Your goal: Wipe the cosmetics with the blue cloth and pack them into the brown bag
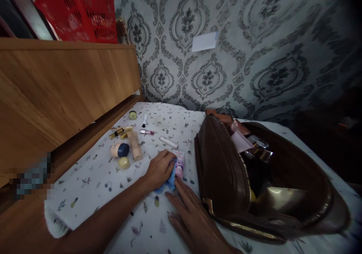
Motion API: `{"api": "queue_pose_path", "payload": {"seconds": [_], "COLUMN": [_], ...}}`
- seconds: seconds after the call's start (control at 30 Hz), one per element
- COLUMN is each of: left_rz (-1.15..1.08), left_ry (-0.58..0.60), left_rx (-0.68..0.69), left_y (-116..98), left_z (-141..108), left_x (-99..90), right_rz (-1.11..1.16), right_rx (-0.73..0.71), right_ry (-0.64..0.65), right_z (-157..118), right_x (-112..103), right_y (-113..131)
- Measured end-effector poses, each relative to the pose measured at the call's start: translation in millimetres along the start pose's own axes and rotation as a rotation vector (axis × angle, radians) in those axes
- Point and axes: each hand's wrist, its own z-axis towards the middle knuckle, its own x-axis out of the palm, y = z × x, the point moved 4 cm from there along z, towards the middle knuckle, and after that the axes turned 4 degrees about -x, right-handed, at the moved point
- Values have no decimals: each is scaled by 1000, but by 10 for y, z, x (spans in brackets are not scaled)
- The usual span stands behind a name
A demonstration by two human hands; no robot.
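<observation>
My left hand (161,167) is closed on a bunched blue cloth (170,181), which presses against the side of a pink and white tube (179,164). The tube lies on a white printed sheet (107,205). Fingers stretched out, my right hand (189,208) rests just below the tube, its index fingertip at the tube's lower end. Beyond both hands lies a white stick-shaped tube (169,142). To the left of my left hand are a beige squeeze tube (135,146), a jar with a dark blue part (120,150) and a small pale yellow container (123,163).
An unzipped brown bag (223,171) full of items stands on the right. Gold-coloured tubes (116,133), a lip-gloss tube (147,132), a small black-capped tube (144,120) and a green round container (132,114) lie farther back. A wooden cabinet (70,84) with a red basket (79,12) borders the left.
</observation>
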Motion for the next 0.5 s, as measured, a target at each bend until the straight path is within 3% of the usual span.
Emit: {"api": "queue_pose_path", "payload": {"seconds": [0.13, 0.2, 0.27, 0.4, 0.5], "left_rz": [167, 221, 252, 401, 509], "left_ry": [62, 38, -61, -323, -322], "left_rx": [-27, -62, -124, -408, -702], "left_y": [-19, 18, 117, 574, 1069], "left_z": [5, 27, 52, -19, -194], "left_x": [-56, -210, -484, -1171, -1478], "right_rz": [2, 13, 27, 31, 34], "right_rx": [1, 9, 9, 8, 9], "right_ry": [19, 16, 3, -6, -26], "right_z": [9, 10, 5, -7, -9], "right_x": [-45, -67, -88, -117, -139], "right_y": [9, 13, 18, 27, 33]}}
